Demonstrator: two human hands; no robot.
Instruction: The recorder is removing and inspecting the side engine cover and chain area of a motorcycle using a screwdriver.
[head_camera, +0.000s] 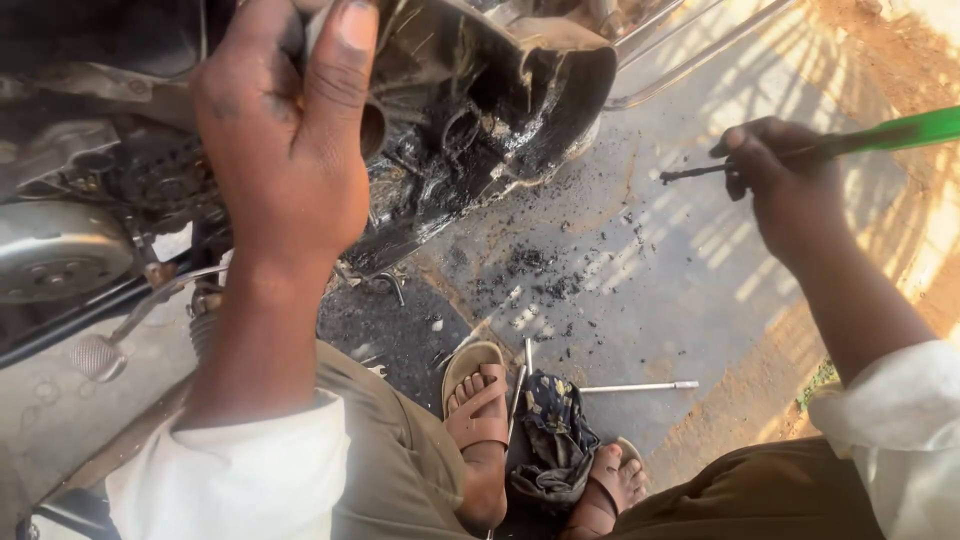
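The left hand is gripping the greasy black engine cover up beside the motorcycle, while the right hand is clenching a green-handled screwdriver above sunlit concrete ground speckled with black grime

The left hand is reaching far and to the left, its arm stretched out, fingers curled and thumb pressing flat in a closed grip, while the right hand is hovering far right, fingers pinching shut, forearm angling back near.
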